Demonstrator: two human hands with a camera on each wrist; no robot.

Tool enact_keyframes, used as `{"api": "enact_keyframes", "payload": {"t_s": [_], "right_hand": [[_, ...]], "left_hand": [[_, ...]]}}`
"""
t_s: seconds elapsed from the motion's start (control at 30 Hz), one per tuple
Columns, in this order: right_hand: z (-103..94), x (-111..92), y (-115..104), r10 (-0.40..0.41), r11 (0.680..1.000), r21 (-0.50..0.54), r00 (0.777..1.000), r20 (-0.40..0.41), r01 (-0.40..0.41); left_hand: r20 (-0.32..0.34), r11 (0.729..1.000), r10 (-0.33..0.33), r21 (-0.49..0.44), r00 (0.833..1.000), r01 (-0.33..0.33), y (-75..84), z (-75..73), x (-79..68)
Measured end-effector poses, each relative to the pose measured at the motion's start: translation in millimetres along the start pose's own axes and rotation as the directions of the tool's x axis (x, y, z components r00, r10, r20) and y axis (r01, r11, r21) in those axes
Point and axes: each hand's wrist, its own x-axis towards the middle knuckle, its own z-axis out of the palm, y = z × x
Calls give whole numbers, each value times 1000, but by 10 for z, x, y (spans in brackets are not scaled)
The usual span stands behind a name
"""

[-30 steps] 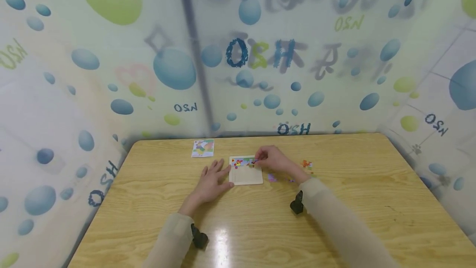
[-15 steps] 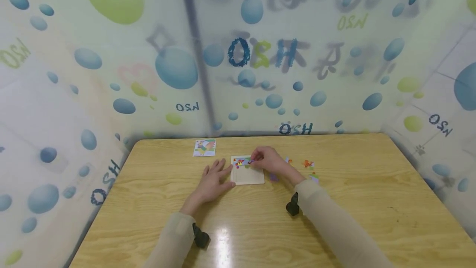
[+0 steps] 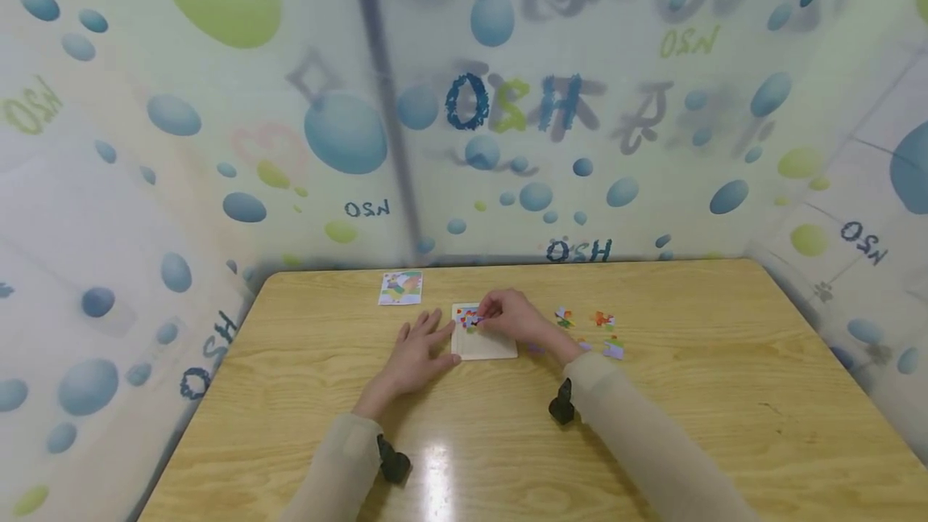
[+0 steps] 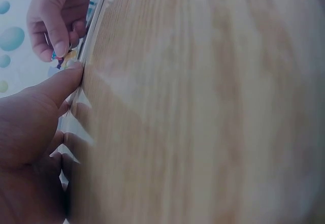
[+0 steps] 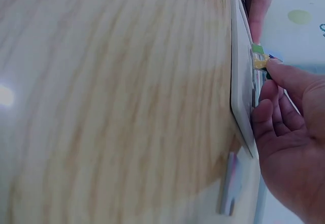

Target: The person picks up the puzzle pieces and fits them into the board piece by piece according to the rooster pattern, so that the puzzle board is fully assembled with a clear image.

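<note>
A pale square puzzle board lies on the table, with colourful pieces along its far edge in the head view. My left hand rests beside it, fingers extended, the thumb touching its near left corner. Over the board's upper part, my right hand pinches a small jigsaw puzzle piece between thumb and fingers. That piece shows yellow and green in the right wrist view; the fingers cover part of it. From the left wrist side, the left thumb presses at the board's edge.
Several loose jigsaw pieces lie to the right of the board, some partly behind the right forearm. A picture card lies at the back left of the wooden table. A printed curtain-like wall stands behind the table.
My right hand has moved left across the board's top with the jigsaw puzzle piece, uncovering more loose pieces at the right. The left hand stays in place.
</note>
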Motion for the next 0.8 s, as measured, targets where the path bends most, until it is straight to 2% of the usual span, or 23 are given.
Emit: {"api": "enact_keyframes", "payload": {"t_s": [0.3,0.8], "right_hand": [[95,30,-45,18,1000,0,1000,-17,-18],[191,42,-93,3,989,-146,999,-35,-8]], "left_hand": [[13,1000,-25,13,1000,25,41,-24,-7],[17,999,-29,25,999,28,48,-21,5]]}}
